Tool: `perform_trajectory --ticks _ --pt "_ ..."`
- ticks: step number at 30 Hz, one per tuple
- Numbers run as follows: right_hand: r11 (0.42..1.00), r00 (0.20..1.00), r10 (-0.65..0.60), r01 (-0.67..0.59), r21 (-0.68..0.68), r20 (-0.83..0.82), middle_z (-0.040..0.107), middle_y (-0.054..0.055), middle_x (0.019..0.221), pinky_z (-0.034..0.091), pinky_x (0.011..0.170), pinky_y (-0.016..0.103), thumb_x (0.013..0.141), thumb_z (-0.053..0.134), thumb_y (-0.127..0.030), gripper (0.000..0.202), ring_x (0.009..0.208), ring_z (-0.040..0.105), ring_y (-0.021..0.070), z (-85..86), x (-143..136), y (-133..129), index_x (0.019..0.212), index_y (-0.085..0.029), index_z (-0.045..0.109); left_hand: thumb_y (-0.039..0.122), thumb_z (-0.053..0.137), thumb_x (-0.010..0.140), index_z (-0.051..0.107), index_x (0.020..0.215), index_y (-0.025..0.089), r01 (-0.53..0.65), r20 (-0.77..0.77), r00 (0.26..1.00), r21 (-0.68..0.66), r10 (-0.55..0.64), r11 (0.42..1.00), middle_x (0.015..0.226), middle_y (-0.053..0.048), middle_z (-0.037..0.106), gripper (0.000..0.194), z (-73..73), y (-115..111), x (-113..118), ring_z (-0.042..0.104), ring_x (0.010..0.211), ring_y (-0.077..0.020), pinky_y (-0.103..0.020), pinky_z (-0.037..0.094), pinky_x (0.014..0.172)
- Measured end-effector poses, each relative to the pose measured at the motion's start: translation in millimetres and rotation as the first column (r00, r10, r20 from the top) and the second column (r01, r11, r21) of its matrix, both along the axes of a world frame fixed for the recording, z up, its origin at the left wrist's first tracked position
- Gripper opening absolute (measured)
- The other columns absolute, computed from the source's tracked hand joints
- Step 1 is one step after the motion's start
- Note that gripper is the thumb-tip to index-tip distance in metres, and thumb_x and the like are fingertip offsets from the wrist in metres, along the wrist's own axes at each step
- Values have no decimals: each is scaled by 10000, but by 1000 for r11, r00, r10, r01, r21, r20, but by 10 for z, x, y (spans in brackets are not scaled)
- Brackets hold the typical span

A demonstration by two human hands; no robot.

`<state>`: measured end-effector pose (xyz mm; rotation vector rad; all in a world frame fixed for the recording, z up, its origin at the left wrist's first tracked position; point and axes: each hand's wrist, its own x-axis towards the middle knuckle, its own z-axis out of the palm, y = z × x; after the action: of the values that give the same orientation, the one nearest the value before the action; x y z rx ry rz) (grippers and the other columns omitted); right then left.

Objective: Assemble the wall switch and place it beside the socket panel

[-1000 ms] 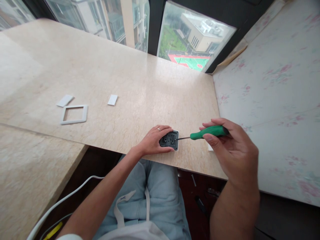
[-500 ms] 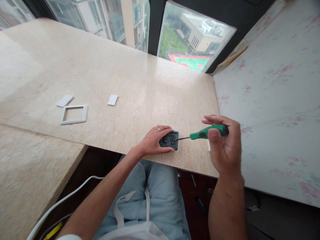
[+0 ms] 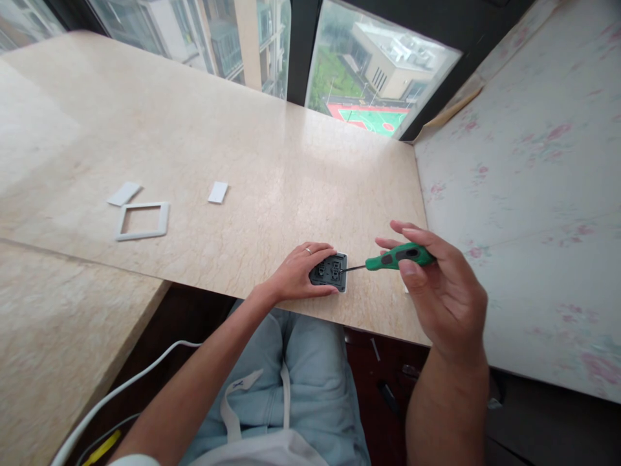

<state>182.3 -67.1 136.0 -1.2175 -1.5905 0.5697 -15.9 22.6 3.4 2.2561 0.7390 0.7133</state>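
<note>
A wall switch (image 3: 330, 274), dark grey inside with a white edge, lies on the stone counter near its front. Around it my left hand (image 3: 303, 272) is closed, thumb on the near side and fingers on the far side. My right hand (image 3: 436, 285) pinches the green and black handle of a screwdriver (image 3: 392, 257) between thumb and forefinger, other fingers raised. The screwdriver slants down to the left, its tip at the switch's inner face. Left of these lie a white frame (image 3: 142, 235) and two white plates, one (image 3: 125, 193) by the frame and one (image 3: 218, 192) farther right.
The stone counter (image 3: 291, 168) runs back to the windows. A flowered wall (image 3: 533, 213) borders it on the right. Beside my right hand, a small white piece (image 3: 406, 290) shows partly. A white cable (image 3: 140, 372) hangs below the counter at left.
My right hand has turned and shifted slightly right around the screwdriver handle, its fingers now at a different angle. The screwdriver tip, the switch and my left hand stay in place.
</note>
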Motion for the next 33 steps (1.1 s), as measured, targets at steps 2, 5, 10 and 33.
perform_trajectory --ticks 2,5,10,33 --pt "1000 999 -30 29 7 40 642 53 1311 620 930 464 941 612 -155 388 1073 714 242 -3 7 7 1302 -299 612 553 756 786 532 1383 222 1 0 1000 -3 -1 1000 1407 -134 563 719 -1 -1 0 513 1309 -308 -480 399 1116" --pt "995 992 -97 96 18 77 692 34 1185 632 909 446 919 664 -173 363 1009 732 228 -5 13 16 1260 -292 635 553 753 788 533 1384 233 -1 -1 1000 -11 1 1000 1410 -129 561 712 4 -4 -1 512 1313 -310 -484 397 1119" --pt "974 958 -227 221 51 177 720 25 1085 653 841 381 841 781 -227 358 938 746 213 3 17 1 1179 -274 671 556 748 791 533 1383 229 2 2 1000 -9 -2 1000 1410 -131 561 710 8 -9 -2 506 1317 -313 -488 395 1120" --pt "995 1000 -17 15 -104 -26 617 87 1389 583 1007 494 953 632 -244 448 1176 680 253 -11 14 -108 1383 -300 521 558 749 787 537 1384 242 -3 -6 1000 -31 3 1000 1413 -130 559 708 29 -13 -2 510 1315 -314 -498 397 1119"
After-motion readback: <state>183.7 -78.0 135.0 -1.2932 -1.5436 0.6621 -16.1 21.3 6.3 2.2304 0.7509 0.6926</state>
